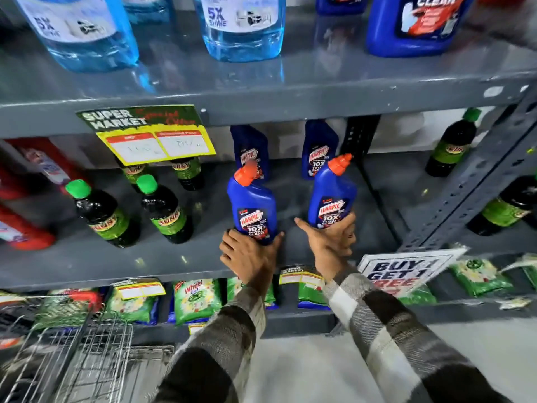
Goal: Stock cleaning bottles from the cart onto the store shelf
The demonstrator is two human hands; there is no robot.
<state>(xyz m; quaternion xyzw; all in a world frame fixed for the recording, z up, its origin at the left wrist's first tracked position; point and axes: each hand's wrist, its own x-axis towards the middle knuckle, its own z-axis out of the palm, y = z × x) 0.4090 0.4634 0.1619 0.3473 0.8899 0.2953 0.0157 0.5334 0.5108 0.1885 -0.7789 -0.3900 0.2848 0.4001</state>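
My left hand [250, 254] grips the base of a blue Harpic bottle [252, 207] with an orange cap, standing near the front of the grey middle shelf [174, 263]. A second blue Harpic bottle [334, 196] is held at its lower part by my right hand [331, 242], just to the right and slightly higher. Behind them, at the back of the same shelf, stand two more Harpic bottles: one on the left [250, 149], one on the right [319, 146]. The wire cart [87, 359] is at the bottom left.
Dark green-capped Sunny bottles [104, 213] stand left of the Harpic bottles, red packs [26, 199] further left. Large pale blue bottles [241, 24] fill the upper shelf. Green detergent packs [197, 298] lie on the lower shelf. A perforated shelf post [465, 199] and a promo sign [404, 271] are at right.
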